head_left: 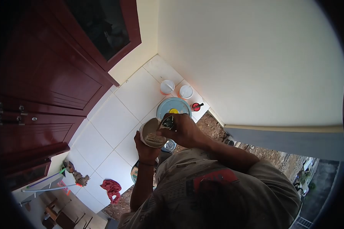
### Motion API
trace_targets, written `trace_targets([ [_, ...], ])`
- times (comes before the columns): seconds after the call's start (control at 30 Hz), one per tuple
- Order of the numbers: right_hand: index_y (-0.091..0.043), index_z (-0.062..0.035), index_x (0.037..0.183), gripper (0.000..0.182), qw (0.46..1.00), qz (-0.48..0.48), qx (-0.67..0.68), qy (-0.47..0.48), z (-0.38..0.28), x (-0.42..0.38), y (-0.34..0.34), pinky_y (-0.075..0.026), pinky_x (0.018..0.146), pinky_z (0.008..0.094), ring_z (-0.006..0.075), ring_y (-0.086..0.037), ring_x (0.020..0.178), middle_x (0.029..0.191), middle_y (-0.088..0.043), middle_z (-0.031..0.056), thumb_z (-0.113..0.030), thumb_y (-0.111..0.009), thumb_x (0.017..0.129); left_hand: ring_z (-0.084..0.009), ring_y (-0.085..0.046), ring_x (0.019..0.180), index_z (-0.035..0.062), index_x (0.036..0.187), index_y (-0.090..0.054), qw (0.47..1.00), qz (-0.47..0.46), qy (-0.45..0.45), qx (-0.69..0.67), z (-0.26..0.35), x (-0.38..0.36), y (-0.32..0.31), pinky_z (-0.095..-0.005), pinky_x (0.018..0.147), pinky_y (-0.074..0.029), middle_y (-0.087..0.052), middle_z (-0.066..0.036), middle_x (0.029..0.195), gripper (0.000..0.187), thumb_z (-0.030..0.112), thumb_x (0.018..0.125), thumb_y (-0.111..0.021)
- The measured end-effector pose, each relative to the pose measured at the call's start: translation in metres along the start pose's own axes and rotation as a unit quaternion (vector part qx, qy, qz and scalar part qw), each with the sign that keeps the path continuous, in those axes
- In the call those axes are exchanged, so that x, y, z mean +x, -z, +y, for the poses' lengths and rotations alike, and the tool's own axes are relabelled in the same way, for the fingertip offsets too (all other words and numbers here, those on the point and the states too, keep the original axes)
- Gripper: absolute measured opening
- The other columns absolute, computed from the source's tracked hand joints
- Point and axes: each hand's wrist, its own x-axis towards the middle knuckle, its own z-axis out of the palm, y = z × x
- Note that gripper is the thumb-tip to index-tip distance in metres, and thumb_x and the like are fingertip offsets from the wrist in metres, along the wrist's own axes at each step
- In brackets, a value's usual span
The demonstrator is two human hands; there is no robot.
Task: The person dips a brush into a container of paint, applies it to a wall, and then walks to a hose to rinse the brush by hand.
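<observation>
My left hand (146, 150) is wrapped round the side of a pale round tub (149, 125), held up in front of my chest. Its inside is brownish, with some light brown stuff (154, 138) low on the wall. My right hand (185, 131) is closed at the tub's rim, fingers reaching over the opening. In its grip is a small dark piece with a green and white pattern (167, 122); I cannot tell what it is. Beyond the hands sits a light blue basin (173, 103) with a yellow object (173, 111) in it. Below the tub shows a clear round container (169, 145).
Two white-lidded containers (167, 87) and a red-topped item (196, 107) stand on the white tile floor (128, 99) near the wall (252, 61). Dark red doors (46, 87) are left. A red cloth (111, 189) and a mop (80, 178) lie lower left. Bare soil (211, 128) borders the tiles.
</observation>
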Motion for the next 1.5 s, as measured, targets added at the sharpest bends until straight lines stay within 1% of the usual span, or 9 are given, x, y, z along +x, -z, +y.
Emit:
trace_targets([
  [0.03,-0.061,0.0056,0.095,0.035,1.0,0.024,-0.004,-0.005,-0.001,-0.007,-0.006,-0.05,0.06,0.0405,0.036,-0.068,0.07,0.075,-0.066,0.022,-0.024,-0.076,0.083,-0.033,-0.054,0.125,0.0105,0.142,-0.047,1.0,-0.01,0.021,0.007,-0.001,0.001,-0.006,-0.0571,0.106,-0.041,-0.055,-0.013,0.138,0.066,0.056,0.095,-0.04],
  [0.1,-0.061,0.0029,0.095,0.036,0.995,0.095,0.016,-0.024,-0.001,-0.02,-0.021,-0.049,0.061,0.0341,0.0203,-0.062,0.065,0.074,-0.065,0.0128,-0.028,-0.077,0.085,-0.0303,-0.055,0.124,0.0108,0.139,-0.05,0.999,0.035,-0.009,0.01,-0.003,-0.002,-0.014,-0.0516,0.102,-0.046,-0.056,-0.012,0.137,0.062,0.055,0.097,-0.039],
  [0.27,-0.056,0.0044,0.105,0.027,0.975,0.202,0.074,-0.054,0.017,-0.033,-0.05,-0.05,0.062,0.0331,0.0165,-0.062,0.067,0.075,-0.064,0.0106,-0.02,-0.065,0.096,-0.0294,-0.057,0.122,0.0103,0.137,-0.051,0.999,0.007,0.047,0.025,0.004,0.005,-0.008,-0.0487,0.098,-0.05,-0.058,-0.012,0.133,0.06,0.053,0.097,-0.04],
  [0.53,-0.054,0.0044,0.105,0.03,0.932,0.285,0.214,-0.065,0.013,-0.039,-0.054,-0.05,0.062,0.0309,0.0151,-0.062,0.07,0.083,-0.065,0.0105,-0.023,-0.063,0.098,-0.0306,-0.057,0.123,0.0068,0.137,-0.051,0.994,0.007,0.106,0.031,0.012,0.012,-0.001,-0.049,0.098,-0.051,-0.058,-0.015,0.135,0.06,0.051,0.096,-0.044],
  [0.9,-0.053,0.0009,0.115,0.033,0.933,0.346,0.089,-0.032,0.006,-0.065,-0.047,-0.053,0.071,0.0373,0.0243,-0.067,0.08,0.095,-0.065,0.0145,-0.013,-0.069,0.09,-0.0301,-0.054,0.127,0.0069,0.143,-0.045,0.983,-0.046,0.17,0.049,-0.001,0.007,-0.022,-0.0481,0.101,-0.05,-0.053,-0.014,0.141,0.065,0.051,0.096,-0.044],
  [1.0,-0.051,0.0001,0.115,0.039,0.93,0.356,0.083,-0.032,0.007,-0.074,-0.042,-0.056,0.069,0.0368,0.0226,-0.07,0.083,0.092,-0.069,0.0135,-0.02,-0.073,0.089,-0.0307,-0.056,0.124,0.0048,0.141,-0.045,0.98,-0.066,0.181,0.047,-0.01,0.005,-0.028,-0.0481,0.101,-0.051,-0.055,-0.016,0.137,0.062,0.049,0.097,-0.041],
  [1.2,-0.052,-0.0035,0.105,0.053,0.941,0.332,-0.04,-0.053,-0.003,-0.084,-0.04,-0.055,0.07,0.0438,0.0374,-0.071,0.082,0.087,-0.069,0.0186,-0.044,-0.078,0.081,-0.0278,-0.055,0.124,0.0109,0.138,-0.048,0.978,-0.062,0.189,0.068,-0.023,0.006,-0.028,-0.0482,0.101,-0.049,-0.054,-0.012,0.137,0.059,0.05,0.095,-0.047],
  [1.43,-0.054,-0.0006,0.106,0.049,0.949,0.314,-0.016,-0.027,0.022,-0.083,-0.038,-0.055,0.07,0.0428,0.0349,-0.071,0.084,0.088,-0.069,0.0187,-0.038,-0.078,0.084,-0.0257,-0.057,0.122,0.0119,0.136,-0.049,0.98,-0.051,0.177,0.071,-0.034,0.008,-0.032,-0.0466,0.099,-0.05,-0.056,-0.01,0.135,0.056,0.05,0.095,-0.048],
  [1.5,-0.056,0.0027,0.11,0.047,0.939,0.343,0.011,-0.031,0.031,-0.082,-0.041,-0.056,0.067,0.0381,0.0285,-0.071,0.081,0.086,-0.069,0.0166,-0.033,-0.076,0.087,-0.0259,-0.057,0.122,0.012,0.137,-0.049,0.981,-0.038,0.168,0.085,-0.036,0.009,-0.03,-0.046,0.098,-0.051,-0.056,-0.01,0.135,0.057,0.051,0.095,-0.048],
])
